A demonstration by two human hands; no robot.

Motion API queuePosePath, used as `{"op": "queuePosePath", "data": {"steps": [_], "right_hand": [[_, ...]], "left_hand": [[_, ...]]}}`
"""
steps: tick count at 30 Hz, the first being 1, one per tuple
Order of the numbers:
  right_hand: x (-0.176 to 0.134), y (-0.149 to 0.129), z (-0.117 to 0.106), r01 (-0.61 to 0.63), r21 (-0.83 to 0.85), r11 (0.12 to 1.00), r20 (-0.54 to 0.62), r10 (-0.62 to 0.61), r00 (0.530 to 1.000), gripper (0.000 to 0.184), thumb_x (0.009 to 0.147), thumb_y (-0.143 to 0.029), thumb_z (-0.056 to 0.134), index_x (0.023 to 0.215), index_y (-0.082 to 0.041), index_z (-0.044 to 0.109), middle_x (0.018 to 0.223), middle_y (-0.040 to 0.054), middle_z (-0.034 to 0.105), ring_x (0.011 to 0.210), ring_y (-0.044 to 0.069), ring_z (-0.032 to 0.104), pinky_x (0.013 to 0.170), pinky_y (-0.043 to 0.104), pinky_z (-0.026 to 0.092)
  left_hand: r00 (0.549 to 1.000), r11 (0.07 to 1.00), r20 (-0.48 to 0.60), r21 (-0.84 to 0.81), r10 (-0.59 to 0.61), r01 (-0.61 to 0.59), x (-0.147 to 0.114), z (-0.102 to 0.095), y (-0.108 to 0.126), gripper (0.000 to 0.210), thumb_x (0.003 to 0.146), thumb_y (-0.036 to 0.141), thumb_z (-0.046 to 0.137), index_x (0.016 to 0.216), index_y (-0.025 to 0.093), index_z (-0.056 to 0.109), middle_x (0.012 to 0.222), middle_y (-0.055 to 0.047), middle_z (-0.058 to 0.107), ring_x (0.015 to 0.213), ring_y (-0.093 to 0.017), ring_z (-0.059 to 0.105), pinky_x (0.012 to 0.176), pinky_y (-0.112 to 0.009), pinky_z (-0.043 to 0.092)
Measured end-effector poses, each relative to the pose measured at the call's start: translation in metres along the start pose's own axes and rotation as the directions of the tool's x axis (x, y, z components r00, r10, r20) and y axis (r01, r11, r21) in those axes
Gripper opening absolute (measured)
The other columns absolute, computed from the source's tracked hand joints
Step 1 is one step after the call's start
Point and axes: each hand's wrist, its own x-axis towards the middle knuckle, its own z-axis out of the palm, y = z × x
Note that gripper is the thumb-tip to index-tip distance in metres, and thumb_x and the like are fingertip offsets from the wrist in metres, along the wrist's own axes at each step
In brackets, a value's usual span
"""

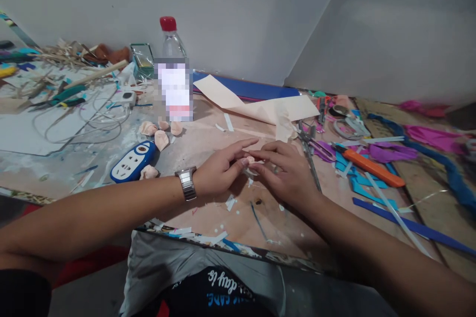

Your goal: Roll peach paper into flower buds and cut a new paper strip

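My left hand [217,169], with a metal watch [186,183] on its wrist, meets my right hand [290,171] above the middle of the table. Between their fingertips is a small pale pink petal-like piece [250,159], pinched from both sides. Fingers cover much of it, so its full shape is hidden. Several similar pale pink curled pieces [161,139] lie to the left, around a blue-and-white power strip [134,161]. Their material is hard to make out.
A red-capped bottle [173,44] stands at the back, behind a partly blurred screen [174,91]. Folded cream paper [256,109] lies behind my hands. To the right are scissors [316,146], an orange utility knife [374,166] and coloured scraps. Pliers [61,99] and sticks clutter the left.
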Motion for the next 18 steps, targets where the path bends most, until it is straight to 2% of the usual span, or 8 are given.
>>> {"op": "queuePosePath", "data": {"steps": [7, 13, 18], "right_hand": [[-0.0011, 0.0013, 0.0015, 0.004, 0.055, 0.998, -0.001, -0.004, 1.000, 0.012, 0.098, -0.030, 0.070, 0.105, -0.022, 0.075, 0.098, 0.0071, 0.071, 0.094, 0.025, 0.067, 0.085, 0.043, 0.050], [-0.0006, 0.0010, 0.0006, 0.001, 0.085, 0.996, -0.045, 0.003, 0.999, 0.014, 0.097, -0.032, 0.072, 0.104, -0.021, 0.074, 0.100, 0.0084, 0.072, 0.096, 0.026, 0.068, 0.083, 0.042, 0.051], [-0.0008, 0.0018, 0.0015, 0.014, 0.109, 0.994, -0.064, -0.008, 0.998, 0.020, 0.092, -0.038, 0.078, 0.100, -0.021, 0.072, 0.096, 0.0061, 0.073, 0.091, 0.025, 0.069, 0.082, 0.040, 0.049]], "left_hand": [[1.000, 0.998, 0.004, -0.053, -0.015, 0.016, 0.0006, 0.0005, 0.0017, 0.054, 0.104, 0.033, 0.055, 0.155, 0.022, 0.043, 0.121, -0.012, 0.076, 0.108, -0.020, 0.072, 0.092, -0.034, 0.054], [0.996, 0.997, -0.094, -0.079, 0.008, -0.015, 0.0039, -0.0004, -0.0027, 0.032, 0.097, 0.031, 0.069, 0.126, 0.019, 0.063, 0.117, -0.011, 0.070, 0.107, -0.020, 0.068, 0.095, -0.034, 0.054], [0.996, 0.995, -0.093, -0.102, 0.004, -0.014, 0.0030, 0.0002, -0.0039, 0.028, 0.096, 0.029, 0.069, 0.121, 0.018, 0.063, 0.113, -0.009, 0.070, 0.101, -0.018, 0.067, 0.092, -0.033, 0.054]]}}
